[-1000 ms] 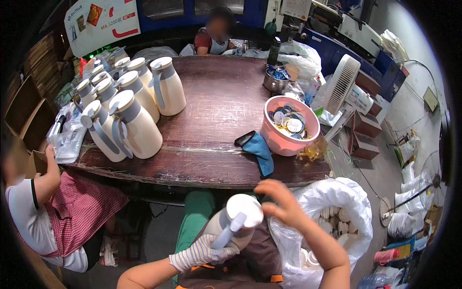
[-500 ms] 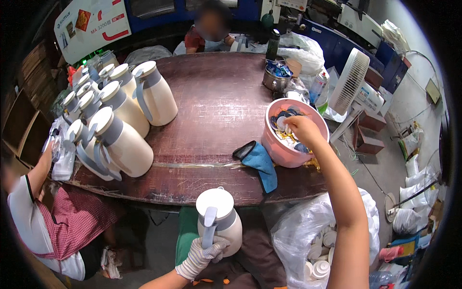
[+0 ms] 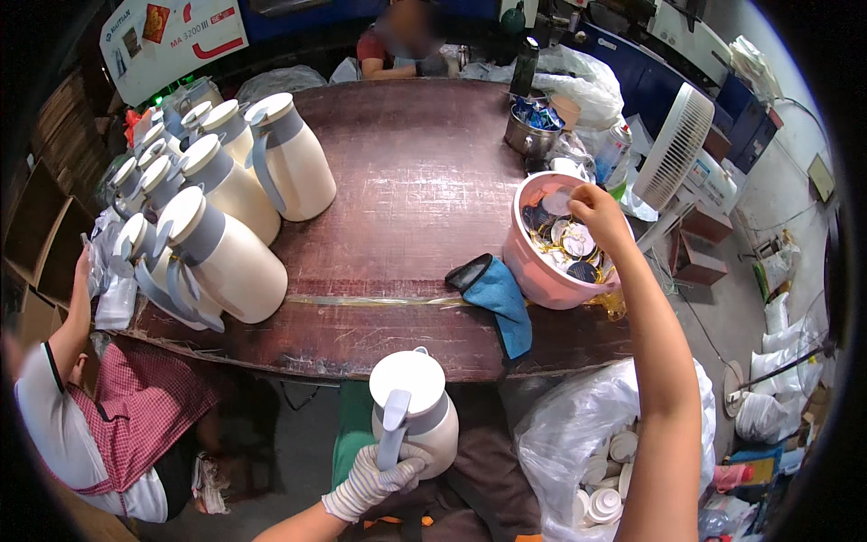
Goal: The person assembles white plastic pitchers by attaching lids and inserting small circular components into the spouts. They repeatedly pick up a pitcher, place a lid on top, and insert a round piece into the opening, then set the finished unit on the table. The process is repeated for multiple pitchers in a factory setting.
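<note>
My left hand (image 3: pixel 372 479), in a white knit glove, grips the grey handle of a cream thermos jug (image 3: pixel 413 413) held over my lap below the table edge. My bare right hand (image 3: pixel 596 215) reaches into a pink bowl (image 3: pixel 540 276) on the table's right side, fingers down among several round dark and shiny discs (image 3: pixel 567 242); whether it holds one is hidden. A blue cloth (image 3: pixel 503 302) with a black piece lies beside the bowl.
Several cream jugs (image 3: pixel 230 253) stand along the left of the dark wooden table (image 3: pixel 406 181). One person sits at the far end (image 3: pixel 402 50), another at the left (image 3: pixel 81 406). A white fan (image 3: pixel 673 149), a metal pot (image 3: pixel 531 135) and a bag of white caps (image 3: pixel 601 452) are at right.
My right hand left the jug's top and stretched out to the pink bowl, now dipping into it. The jug sank lower in my left hand.
</note>
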`<action>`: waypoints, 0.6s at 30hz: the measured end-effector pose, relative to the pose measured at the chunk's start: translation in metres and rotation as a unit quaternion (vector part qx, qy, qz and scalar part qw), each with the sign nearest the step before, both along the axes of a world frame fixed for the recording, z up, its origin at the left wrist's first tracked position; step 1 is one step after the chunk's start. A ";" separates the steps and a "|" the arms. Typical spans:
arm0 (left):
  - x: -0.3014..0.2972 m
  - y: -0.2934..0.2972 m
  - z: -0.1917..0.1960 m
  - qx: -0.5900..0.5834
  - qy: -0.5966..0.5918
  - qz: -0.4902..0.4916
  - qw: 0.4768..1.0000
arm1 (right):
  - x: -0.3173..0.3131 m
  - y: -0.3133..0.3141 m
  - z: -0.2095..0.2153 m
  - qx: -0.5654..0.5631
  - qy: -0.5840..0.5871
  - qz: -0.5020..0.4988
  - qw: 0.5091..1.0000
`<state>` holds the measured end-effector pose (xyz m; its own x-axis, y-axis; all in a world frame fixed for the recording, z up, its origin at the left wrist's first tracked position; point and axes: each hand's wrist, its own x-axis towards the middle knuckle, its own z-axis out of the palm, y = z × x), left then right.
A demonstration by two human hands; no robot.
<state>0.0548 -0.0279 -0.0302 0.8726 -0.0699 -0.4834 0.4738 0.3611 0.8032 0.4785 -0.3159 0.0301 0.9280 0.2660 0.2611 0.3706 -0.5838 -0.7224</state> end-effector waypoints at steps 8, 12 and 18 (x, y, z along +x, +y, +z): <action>0.004 -0.006 0.000 0.027 -0.051 0.019 0.998 | -0.089 -0.004 0.018 0.317 0.129 -0.052 0.938; -0.007 -0.001 -0.003 0.036 -0.090 0.013 0.995 | -0.195 -0.003 -0.013 0.427 0.172 0.071 0.885; -0.015 -0.006 -0.028 -0.065 -0.131 0.141 0.979 | -0.363 0.043 -0.071 0.280 0.353 0.091 0.888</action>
